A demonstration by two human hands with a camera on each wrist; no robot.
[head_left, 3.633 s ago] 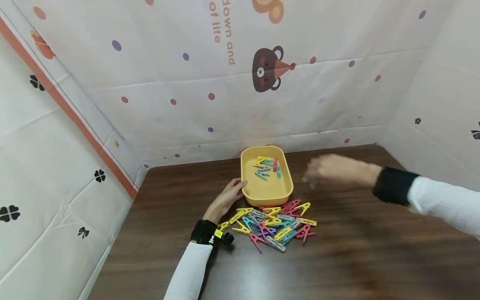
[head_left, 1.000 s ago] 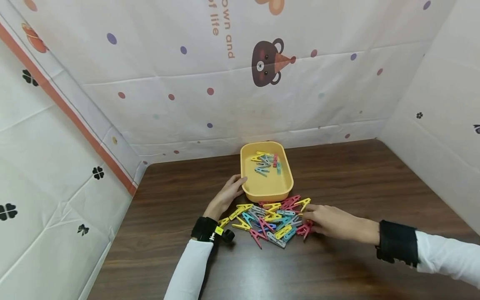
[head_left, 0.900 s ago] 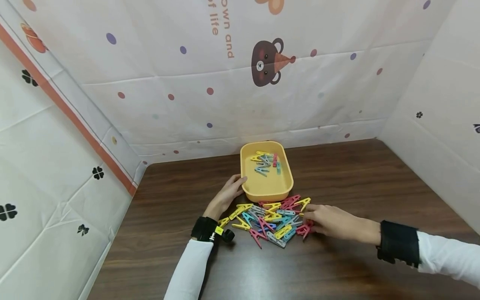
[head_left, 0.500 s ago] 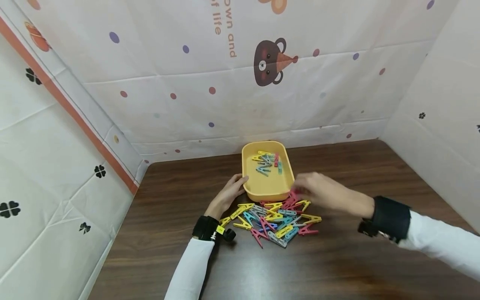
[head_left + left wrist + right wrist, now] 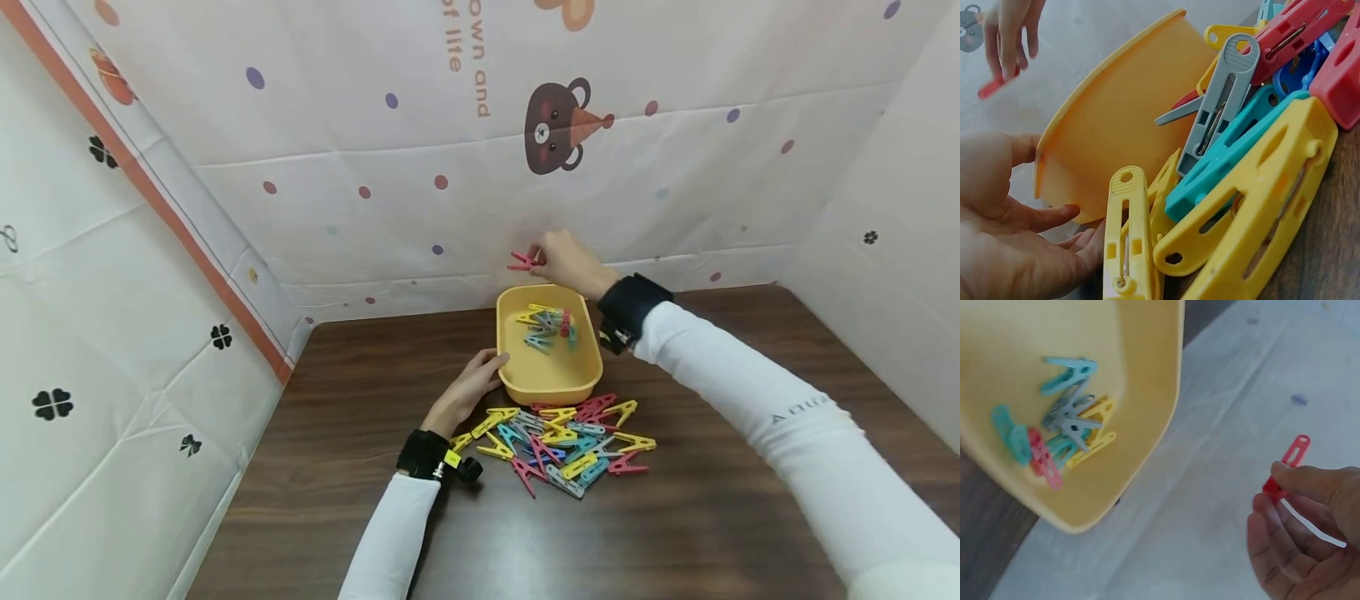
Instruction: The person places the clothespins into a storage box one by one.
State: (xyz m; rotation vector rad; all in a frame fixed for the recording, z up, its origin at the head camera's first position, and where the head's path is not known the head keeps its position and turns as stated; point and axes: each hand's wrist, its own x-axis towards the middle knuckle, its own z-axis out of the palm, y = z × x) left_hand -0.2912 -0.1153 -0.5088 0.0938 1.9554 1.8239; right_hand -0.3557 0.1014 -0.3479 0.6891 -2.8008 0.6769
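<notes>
My right hand is raised over the far rim of a yellow plastic tray, pinching a red clothespin between thumb and fingertips. In the right wrist view that clothespin points up and out past the tray's edge. My left hand holds the tray's near left side, thumb hooked over the rim and fingers against the outer wall. Inside the tray lie several clothespins in teal, grey, yellow and pink. A loose heap of clothespins in mixed colours lies just in front of the tray.
Everything stands on a dark wood table. A white printed sheet rises right behind the tray, with more sheeting at both sides. Yellow clothespins lie close beside the left fingers.
My right hand has gone from the heap up to above the tray's far side, carrying a red clothespin it picked there. The left hand keeps its hold on the tray.
</notes>
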